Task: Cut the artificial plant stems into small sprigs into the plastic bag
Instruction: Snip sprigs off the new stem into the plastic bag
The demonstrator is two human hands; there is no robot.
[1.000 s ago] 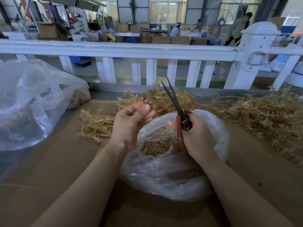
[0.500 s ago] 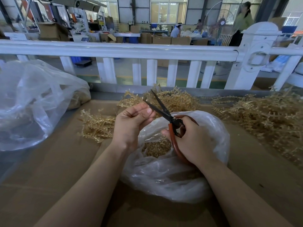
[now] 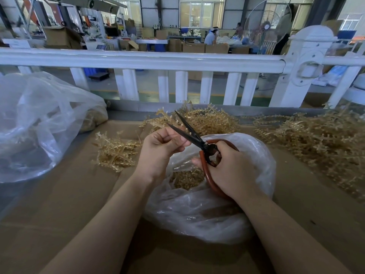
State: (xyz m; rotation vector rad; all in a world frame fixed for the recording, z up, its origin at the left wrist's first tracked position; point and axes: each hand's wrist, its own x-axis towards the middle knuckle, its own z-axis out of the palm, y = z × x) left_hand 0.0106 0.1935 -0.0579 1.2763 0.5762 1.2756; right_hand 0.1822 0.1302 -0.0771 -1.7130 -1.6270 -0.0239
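At frame centre, my right hand (image 3: pixel 233 171) grips the scissors (image 3: pixel 197 139), swung leftward with blades now parted beside my curled left hand (image 3: pixel 162 147); its contents unclear. I judge a cut imminent above the plastic bag (image 3: pixel 256 155).

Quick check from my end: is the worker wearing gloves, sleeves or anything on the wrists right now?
No. The left hand and right hand are both bare, with no gloves. Both forearms are uncovered as far as the frame shows, with no sleeves, watch, bands or rings visible. Fingernails look short and unpainted.
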